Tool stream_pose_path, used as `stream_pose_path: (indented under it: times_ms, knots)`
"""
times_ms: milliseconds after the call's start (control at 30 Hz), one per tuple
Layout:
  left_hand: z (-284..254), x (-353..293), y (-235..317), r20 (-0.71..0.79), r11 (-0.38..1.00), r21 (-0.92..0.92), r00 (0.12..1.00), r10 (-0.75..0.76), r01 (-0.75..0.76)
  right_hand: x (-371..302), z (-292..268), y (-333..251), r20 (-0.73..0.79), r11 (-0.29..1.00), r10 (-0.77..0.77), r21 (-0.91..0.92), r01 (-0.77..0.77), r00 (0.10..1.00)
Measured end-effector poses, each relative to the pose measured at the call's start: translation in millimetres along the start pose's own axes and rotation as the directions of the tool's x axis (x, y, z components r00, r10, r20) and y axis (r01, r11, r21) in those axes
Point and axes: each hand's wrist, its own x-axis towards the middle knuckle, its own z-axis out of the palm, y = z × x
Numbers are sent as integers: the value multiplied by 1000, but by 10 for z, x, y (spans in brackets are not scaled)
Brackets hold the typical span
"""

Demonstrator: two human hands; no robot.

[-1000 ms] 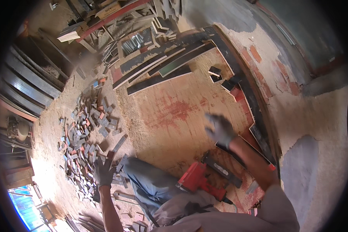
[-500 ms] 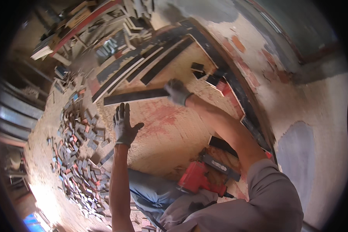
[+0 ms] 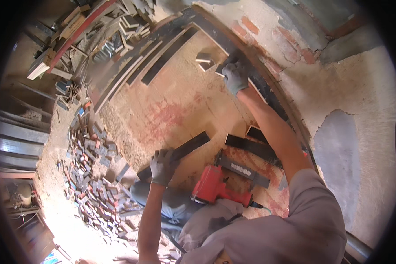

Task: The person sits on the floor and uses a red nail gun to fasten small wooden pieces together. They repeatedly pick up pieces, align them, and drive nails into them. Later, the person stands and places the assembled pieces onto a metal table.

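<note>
I'm reading this step as laying out strips. I'm gripping a black-faced plywood strip (image 3: 193,145) with the left hand (image 3: 163,167), gloved fingers wrapping over it; the strip is lying aslant, left of the red nail gun (image 3: 208,185) and running out beyond its nose. The right hand (image 3: 236,78) is sitting well beyond the nail gun, fingers curling narrow beside two small blocks (image 3: 204,59); can't tell if it's holding anything. By my judgement, the next move is calling for a steady left grip and careful squaring of that strip, nail gun staying clear.

Surface: a sawdust-dusted, red-stained plywood sheet (image 3: 176,99) is spreading out beyond the nail gun. Shorter black pieces (image 3: 251,146) are lying just right of it; longer black strips (image 3: 169,57) are lying well beyond, inside a black border board (image 3: 211,31).

Room: an offcut heap (image 3: 92,163) is covering floor left of the nail gun. A peeling plaster wall (image 3: 356,88) is standing off to its right, brick showing through.
</note>
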Motion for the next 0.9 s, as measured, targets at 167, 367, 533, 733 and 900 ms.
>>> stream_pose_path:
  times_ms: [167, 367, 533, 733, 900]
  knots:
    - [45, -345, -13, -41, 990, -12, 989, -142, 142, -637, -69, -592, 24, 792, -224, 587, 167, 974]
    - [89, 90, 755, -183, 993, -119, 983, 3, -25, -1989, -324, -1319, 36, 673, -421, 682, 285, 906]
    - [333, 259, 856, -76, 997, -42, 995, -62, 59, -2378, -815, -1382, 43, 687, -102, 726, 39, 994]
    - [438, 416, 876, -113, 997, -52, 992, -61, 56, -3913, -1524, -1699, 503, 825, 132, 421, -376, 854]
    - [386, 478, 883, -49, 997, 2, 996, -73, 73, -4075, -1130, -2001, 638, 688, 190, 456, -564, 747]
